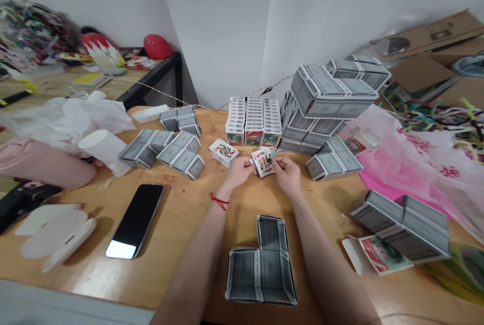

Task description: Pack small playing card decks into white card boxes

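Note:
Both hands meet at the middle of the table over a few playing cards (pixel 263 163); the top one is a face card, face up. My left hand (pixel 239 171) pinches the cards' left side. On their right side, the fingers of my right hand (pixel 287 173) are closed at the edge, with a small dark spot by the fingertips that I cannot make out. A small pile of face-up cards (pixel 224 151) lies left of my hands. Between my forearms sits an L-shaped block made of grey-backed cards (pixel 260 269).
Behind the hands stand rows of card boxes (pixel 254 122). A tall stack of card blocks (pixel 325 103) rises at right, with more card blocks (pixel 181 153) at left. A phone (pixel 136 221), a pink bottle (pixel 49 161) and an opened card box (pixel 381 254) lie around.

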`<state>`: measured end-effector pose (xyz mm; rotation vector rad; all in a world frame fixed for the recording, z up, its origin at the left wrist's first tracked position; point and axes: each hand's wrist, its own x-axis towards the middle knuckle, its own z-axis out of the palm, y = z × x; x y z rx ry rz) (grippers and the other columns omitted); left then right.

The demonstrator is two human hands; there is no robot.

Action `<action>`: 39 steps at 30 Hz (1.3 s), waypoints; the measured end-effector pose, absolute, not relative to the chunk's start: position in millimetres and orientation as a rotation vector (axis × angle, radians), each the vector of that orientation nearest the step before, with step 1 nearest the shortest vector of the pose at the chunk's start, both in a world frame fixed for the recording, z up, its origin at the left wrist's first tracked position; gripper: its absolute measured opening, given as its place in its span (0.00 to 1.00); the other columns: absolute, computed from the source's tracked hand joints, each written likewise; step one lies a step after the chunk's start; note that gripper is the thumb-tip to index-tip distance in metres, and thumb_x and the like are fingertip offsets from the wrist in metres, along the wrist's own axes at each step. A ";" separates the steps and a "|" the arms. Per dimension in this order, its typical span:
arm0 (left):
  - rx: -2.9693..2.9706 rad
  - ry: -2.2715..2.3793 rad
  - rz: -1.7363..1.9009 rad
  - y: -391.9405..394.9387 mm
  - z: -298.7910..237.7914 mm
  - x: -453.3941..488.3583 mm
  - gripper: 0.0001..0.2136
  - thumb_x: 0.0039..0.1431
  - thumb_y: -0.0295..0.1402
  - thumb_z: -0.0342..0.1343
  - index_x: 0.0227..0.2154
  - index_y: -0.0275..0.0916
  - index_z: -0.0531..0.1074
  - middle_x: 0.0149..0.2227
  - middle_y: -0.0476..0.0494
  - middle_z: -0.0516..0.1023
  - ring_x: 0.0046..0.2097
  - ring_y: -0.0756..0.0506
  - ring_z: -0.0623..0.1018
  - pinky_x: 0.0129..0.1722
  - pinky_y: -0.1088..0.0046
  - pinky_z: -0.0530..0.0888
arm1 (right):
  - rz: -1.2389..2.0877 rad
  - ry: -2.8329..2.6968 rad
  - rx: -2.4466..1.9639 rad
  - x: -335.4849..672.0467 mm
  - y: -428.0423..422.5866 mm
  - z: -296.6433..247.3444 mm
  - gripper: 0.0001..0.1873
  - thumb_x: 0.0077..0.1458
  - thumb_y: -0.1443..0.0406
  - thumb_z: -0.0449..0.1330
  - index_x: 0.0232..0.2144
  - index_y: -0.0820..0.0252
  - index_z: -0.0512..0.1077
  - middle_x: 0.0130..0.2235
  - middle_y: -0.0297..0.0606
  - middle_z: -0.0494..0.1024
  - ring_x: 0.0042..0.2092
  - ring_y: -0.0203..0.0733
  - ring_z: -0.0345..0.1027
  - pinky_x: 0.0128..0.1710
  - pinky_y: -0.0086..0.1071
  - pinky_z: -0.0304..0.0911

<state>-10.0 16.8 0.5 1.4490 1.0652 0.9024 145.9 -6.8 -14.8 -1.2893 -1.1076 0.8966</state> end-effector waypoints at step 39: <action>1.569 1.158 1.024 13.6 -6.4 -4.2 0.09 0.50 0.30 0.50 0.29 0.33 0.74 0.29 0.47 0.77 0.30 0.49 0.74 0.29 0.77 0.69 | 0.514 -1.325 -1.381 140.6 -13.9 -14.1 0.09 0.49 0.61 0.53 0.29 0.60 0.69 0.27 0.36 0.75 0.28 0.36 0.68 0.28 0.28 0.62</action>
